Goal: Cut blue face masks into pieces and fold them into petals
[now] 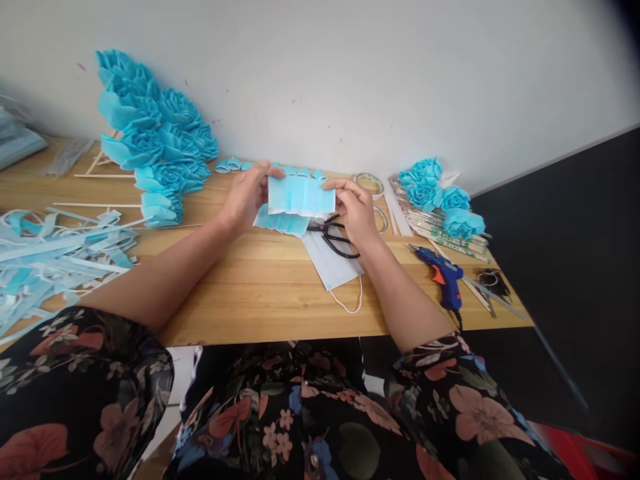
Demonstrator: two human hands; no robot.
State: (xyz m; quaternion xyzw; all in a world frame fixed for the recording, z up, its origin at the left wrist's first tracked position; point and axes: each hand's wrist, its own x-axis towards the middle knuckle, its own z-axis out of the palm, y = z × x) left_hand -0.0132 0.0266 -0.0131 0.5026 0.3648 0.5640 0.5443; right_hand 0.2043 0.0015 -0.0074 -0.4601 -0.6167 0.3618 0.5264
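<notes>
A light blue piece of face mask fabric (301,195) is stretched between my hands above the table. My left hand (249,195) pinches its left end, and my right hand (354,208) pinches the right end. Just below it lies another pleated blue piece (281,222). Black-handled scissors (340,241) rest beside that piece, their blades partly hidden. Under the scissors is a whole face mask (334,260) with a white ear loop. Several small curled blue pieces (233,164) line the wall behind my hands.
Blue fabric roses (135,120) are heaped at the back left, above a pile of cut strips (60,247). To the right are a tape roll (369,184), more roses (425,193) on wrapped sticks, and a blue glue gun (444,275) near the table's front edge.
</notes>
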